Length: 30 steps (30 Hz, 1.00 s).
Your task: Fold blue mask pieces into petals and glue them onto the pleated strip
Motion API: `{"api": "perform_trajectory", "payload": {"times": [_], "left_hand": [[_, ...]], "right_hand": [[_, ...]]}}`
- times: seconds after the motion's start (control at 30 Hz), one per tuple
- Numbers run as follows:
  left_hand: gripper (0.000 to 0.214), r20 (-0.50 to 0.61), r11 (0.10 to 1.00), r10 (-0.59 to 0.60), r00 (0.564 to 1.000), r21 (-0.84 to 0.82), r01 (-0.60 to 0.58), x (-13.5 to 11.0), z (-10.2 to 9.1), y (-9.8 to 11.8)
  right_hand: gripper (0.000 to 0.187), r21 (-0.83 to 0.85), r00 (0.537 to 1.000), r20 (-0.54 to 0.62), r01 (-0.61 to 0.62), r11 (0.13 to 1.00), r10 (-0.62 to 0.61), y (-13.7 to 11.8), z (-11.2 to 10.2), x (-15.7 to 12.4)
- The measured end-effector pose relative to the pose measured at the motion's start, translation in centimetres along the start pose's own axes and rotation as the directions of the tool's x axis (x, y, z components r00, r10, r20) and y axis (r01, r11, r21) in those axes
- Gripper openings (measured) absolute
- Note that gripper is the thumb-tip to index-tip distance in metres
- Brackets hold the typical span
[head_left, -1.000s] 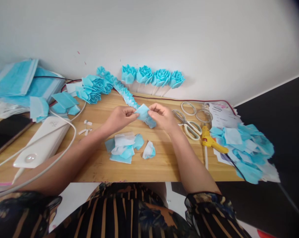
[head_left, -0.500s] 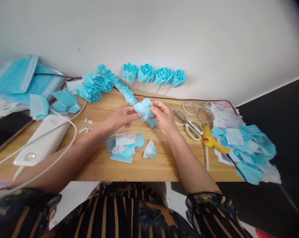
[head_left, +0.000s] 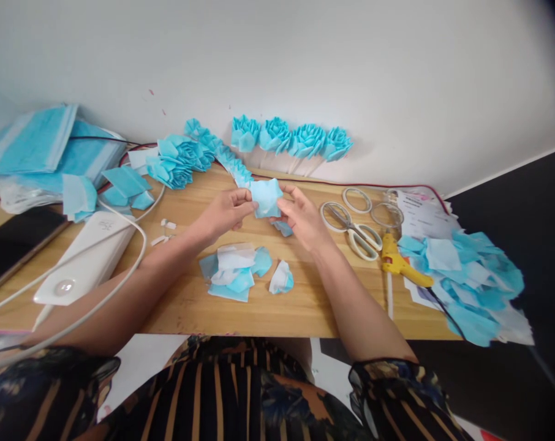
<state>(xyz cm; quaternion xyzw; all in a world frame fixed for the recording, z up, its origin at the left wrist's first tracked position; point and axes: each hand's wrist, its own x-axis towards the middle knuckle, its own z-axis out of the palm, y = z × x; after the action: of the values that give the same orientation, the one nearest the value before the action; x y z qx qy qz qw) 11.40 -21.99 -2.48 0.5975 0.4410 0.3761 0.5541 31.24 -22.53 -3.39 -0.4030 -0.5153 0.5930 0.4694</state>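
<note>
Between my two hands a small square of light-blue mask fabric is held up over the table. My left hand pinches its left edge, thumb in front. On the opposite edge, my right hand grips it between thumb and fingers. Another blue piece shows just below, partly hidden by the right hand. Nearer my body lie a loose heap of blue and white fabric pieces and a single curled piece. Behind the hands a row of blue fabric petals runs back toward several fabric flowers.
Right of my hands are scissors, tape rolls, a yellow glue gun and a pile of cut fabric. At left are a white power bank with its cable, a phone and masks. Flowers lean against the wall.
The fabric square, tilted and creased before, is now spread flatter and more upright between both hands. My fingers have shifted slightly on its edges. The whole view has moved a little.
</note>
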Motion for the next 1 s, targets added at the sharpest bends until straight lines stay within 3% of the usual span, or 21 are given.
{"api": "perform_trajectory", "payload": {"times": [0.23,0.5,0.83,1.0], "left_hand": [[0.015,-0.029,1.0,-0.007,1.0,0.009,0.007,0.15,0.25,-0.03],[0.013,-0.077,0.999,-0.013,0.997,-0.046,0.01,-0.12,0.39,0.45],[0.016,-0.149,0.992,0.017,0.989,-0.118,-0.035,0.0,0.54,0.04],[0.017,-0.276,0.987,0.095,0.956,-0.098,-0.127,-0.2,0.54,0.3]], "right_hand": [[0.059,-0.121,0.999,-0.039,0.025,0.992,-0.03,0.03,0.07,-0.23],[0.065,-0.109,0.99,-0.126,0.043,0.993,-0.056,0.0,0.4,-0.15],[0.069,-0.106,0.99,-0.139,0.021,0.994,-0.035,0.24,0.61,-0.34],[0.073,-0.126,0.97,-0.216,0.084,0.988,-0.11,0.56,0.63,-0.14]]}}
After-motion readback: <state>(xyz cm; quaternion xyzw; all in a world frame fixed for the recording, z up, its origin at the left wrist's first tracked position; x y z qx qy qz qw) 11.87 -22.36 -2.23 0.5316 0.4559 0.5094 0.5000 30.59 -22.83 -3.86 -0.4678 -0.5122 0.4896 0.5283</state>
